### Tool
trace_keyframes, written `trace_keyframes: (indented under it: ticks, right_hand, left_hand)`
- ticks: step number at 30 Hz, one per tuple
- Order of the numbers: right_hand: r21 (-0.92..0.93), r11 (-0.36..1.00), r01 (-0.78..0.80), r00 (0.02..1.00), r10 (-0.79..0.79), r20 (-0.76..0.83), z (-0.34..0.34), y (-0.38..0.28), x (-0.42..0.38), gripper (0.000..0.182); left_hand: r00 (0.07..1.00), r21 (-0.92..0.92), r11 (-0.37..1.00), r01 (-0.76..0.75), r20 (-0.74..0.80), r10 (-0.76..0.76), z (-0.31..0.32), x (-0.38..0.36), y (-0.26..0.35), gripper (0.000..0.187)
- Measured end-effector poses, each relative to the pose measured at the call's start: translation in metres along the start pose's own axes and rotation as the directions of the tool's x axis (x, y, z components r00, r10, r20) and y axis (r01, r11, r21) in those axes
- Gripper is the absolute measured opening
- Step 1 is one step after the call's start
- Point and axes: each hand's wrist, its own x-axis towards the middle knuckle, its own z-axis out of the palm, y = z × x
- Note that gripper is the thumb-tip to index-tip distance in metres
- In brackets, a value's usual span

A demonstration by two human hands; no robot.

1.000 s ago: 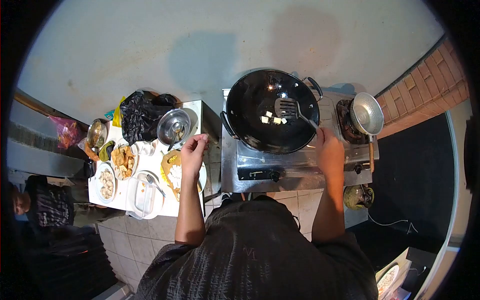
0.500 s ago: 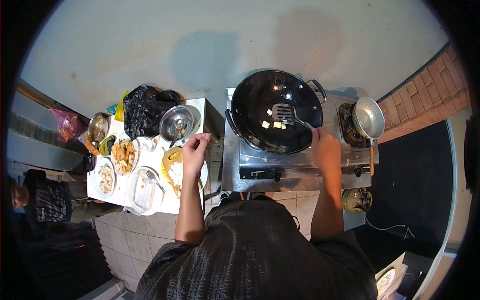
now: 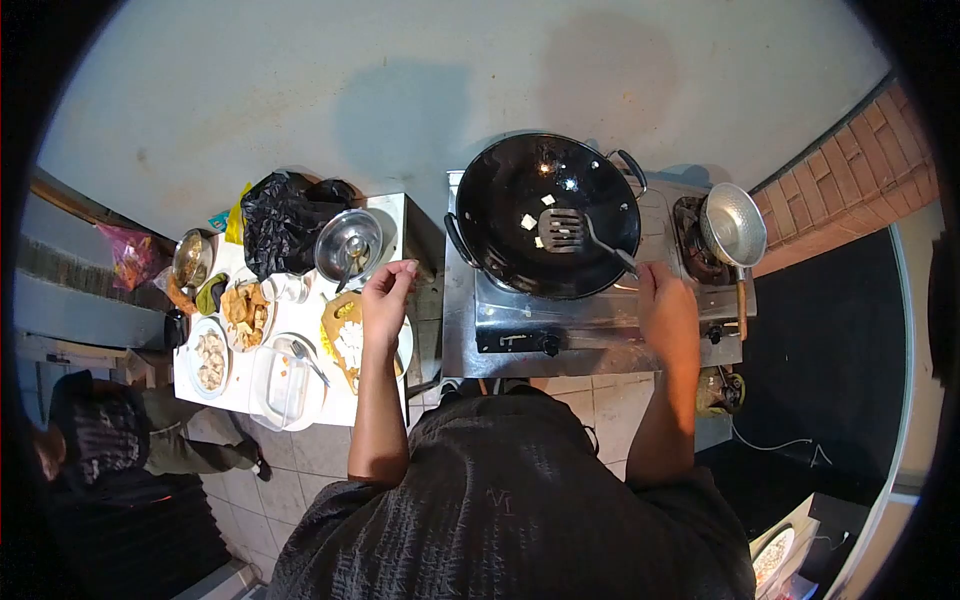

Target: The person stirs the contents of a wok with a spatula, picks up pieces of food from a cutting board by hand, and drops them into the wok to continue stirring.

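The cooking looks to be at an early stage. Only a few small pale cubes (image 3: 528, 221) lie on the bottom of the large round black wok (image 3: 500, 200), which sits on the steel gas stove (image 3: 590, 325); some of the cubes rest on the blade of the slotted metal spatula (image 3: 560, 230), the others just beside it. The cubes look pale and not browned, so I judge that the frying has only begun. More of the white cut pieces (image 3: 350, 345) wait on the wooden cutting board (image 3: 335, 318) on the white bench (image 3: 395, 215), so a good part of the food is not in the wok yet.

The right hand (image 3: 665, 305) is closed around the end of the spatula handle, near the front rim of the wok. The arm is stretched forward from the body and the handle goes up and left from the hand into the wok, with the blade low on the bottom.

The left hand (image 3: 385, 300) is over the cutting board, with the forearm straight ahead. The fingers (image 3: 400, 272) are bent together and point forward; if they pinch something I cannot tell, nothing is seen in them.

On the second burner at the right stands a small silver saucepan (image 3: 732, 225) with a wooden handle
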Motion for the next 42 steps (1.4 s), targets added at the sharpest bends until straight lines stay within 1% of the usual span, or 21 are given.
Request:
trace_keyframes:
  ticks: [2, 3, 5, 8, 11, 13, 16, 18, 24, 27, 30, 35, 36, 38, 42]
  right_hand:
    - [-0.075, 0.997, -0.031, 0.999, 0.030, -0.018, 0.003, -0.002, 0.002, 0.025]
    - [-0.076, 0.997, -0.032, 0.999, 0.031, -0.021, 0.008, 0.001, 0.005, 0.025]
    - [-0.058, 0.998, 0.013, 0.991, -0.021, -0.131, 0.023, 0.009, 0.012, 0.026]
    - [-0.111, 0.994, 0.021, 0.994, -0.033, -0.106, 0.033, 0.012, 0.016, 0.028]
    - [-0.121, 0.993, 0.010, 0.994, -0.024, -0.110, 0.041, 0.010, 0.016, 0.028]
    - [-0.115, 0.993, 0.014, 0.994, -0.027, -0.110, 0.044, 0.012, 0.017, 0.028]
    - [-0.105, 0.994, 0.026, 0.992, -0.039, -0.120, 0.045, 0.011, 0.017, 0.028]
    - [-0.103, 0.994, 0.039, 0.990, -0.052, -0.133, 0.043, 0.010, 0.017, 0.028]
    - [-0.088, 0.995, 0.049, 0.986, -0.062, -0.154, 0.039, 0.009, 0.015, 0.027]
    - [-0.102, 0.993, 0.051, 0.991, -0.063, -0.122, 0.044, 0.009, 0.018, 0.027]
    - [-0.074, 0.996, 0.049, 0.992, -0.057, -0.116, 0.053, 0.011, 0.019, 0.028]
    - [-0.012, 0.999, 0.045, 0.994, -0.046, -0.095, 0.054, 0.011, 0.019, 0.029]
    - [-0.011, 0.999, 0.045, 0.995, -0.046, -0.093, 0.052, 0.010, 0.019, 0.029]
    - [0.050, 0.998, 0.049, 0.996, -0.045, -0.077, 0.047, 0.010, 0.016, 0.029]
    - [0.071, 0.996, 0.062, 0.995, -0.056, -0.079, 0.037, 0.012, 0.010, 0.029]
  left_hand:
    - [1.000, -0.007, 1.000, 0.012, 0.002, -0.012, 0.001, 0.000, -0.001, 0.017]
    - [1.000, -0.012, 1.000, 0.026, 0.003, -0.026, 0.002, 0.000, 0.000, 0.017]
    - [1.000, -0.012, 1.000, 0.027, 0.012, -0.026, 0.004, -0.001, 0.002, 0.018]
    - [1.000, -0.017, 1.000, 0.020, 0.015, -0.019, 0.006, -0.002, 0.005, 0.019]
    - [1.000, -0.017, 1.000, 0.020, 0.010, -0.020, 0.003, -0.002, 0.005, 0.019]
    - [1.000, -0.014, 1.000, 0.027, 0.006, -0.026, 0.002, -0.001, 0.003, 0.019]
    - [1.000, 0.004, 1.000, -0.010, 0.016, 0.010, 0.000, -0.001, -0.001, 0.020]
    - [1.000, -0.031, 0.999, 0.028, 0.004, -0.028, 0.001, -0.003, 0.004, 0.018]
    - [1.000, -0.016, 0.999, 0.030, 0.000, -0.030, 0.002, -0.004, 0.009, 0.018]
    - [1.000, -0.001, 1.000, -0.016, 0.020, 0.016, 0.002, -0.003, 0.005, 0.020]
    - [1.000, 0.011, 1.000, 0.006, 0.004, -0.006, 0.001, -0.001, -0.001, 0.019]
    - [1.000, -0.001, 1.000, -0.011, 0.000, 0.011, 0.002, -0.001, 0.001, 0.018]
    - [1.000, -0.011, 1.000, -0.014, 0.004, 0.014, 0.001, -0.001, 0.000, 0.018]
    - [1.000, -0.009, 1.000, -0.010, 0.003, 0.010, 0.000, -0.001, -0.002, 0.018]
    - [1.000, -0.011, 1.000, 0.020, -0.007, -0.020, 0.000, -0.002, 0.001, 0.018]
